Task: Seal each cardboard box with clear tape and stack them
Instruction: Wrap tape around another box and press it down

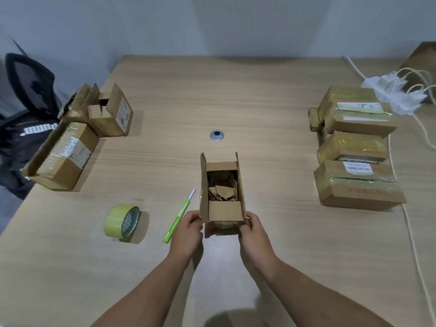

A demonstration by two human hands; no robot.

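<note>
open cardboard box [221, 197] stood at table [271, 109] centre, flaps up, paper scraps inside | near end gripped by left hand [188, 228] and right hand [253, 231], fingers curled on corners | tape roll [122, 220] and green utility knife [180, 215] lying left | sealed boxes [354, 147] stacked right | unsealed boxes [77, 135] far left

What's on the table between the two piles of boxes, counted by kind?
open cardboard box: 1
tape roll: 1
green utility knife: 1
round metal cap: 1
Total: 4
</note>
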